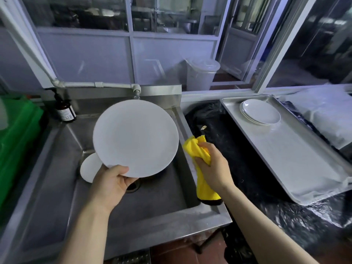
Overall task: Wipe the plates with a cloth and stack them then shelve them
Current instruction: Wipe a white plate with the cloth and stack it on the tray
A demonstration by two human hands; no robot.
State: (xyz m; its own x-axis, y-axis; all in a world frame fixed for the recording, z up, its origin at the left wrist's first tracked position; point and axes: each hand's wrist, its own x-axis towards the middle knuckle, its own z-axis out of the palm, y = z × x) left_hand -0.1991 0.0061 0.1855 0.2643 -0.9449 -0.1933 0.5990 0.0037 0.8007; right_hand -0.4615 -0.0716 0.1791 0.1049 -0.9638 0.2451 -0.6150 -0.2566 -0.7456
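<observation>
Overhead, left hand (pixel 112 181) grips round white plate (pixel 135 138); right hand (pixel 213 164) clutches crumpled yellow cloth (pixel 200 149).

Single head-worn view, looking forward and down (wide-angle). Close above the stainless steel sink (pixel 62 149); windows beyond.

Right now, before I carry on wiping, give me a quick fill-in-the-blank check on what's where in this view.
1. The left hand holds a white plate over the ____.
2. The right hand grips a ____ cloth.
3. The stacked plates sit on a metal ____.
4. A brown bottle stands at the sink's far ____ corner.

Missing words: sink; yellow; tray; left
</observation>
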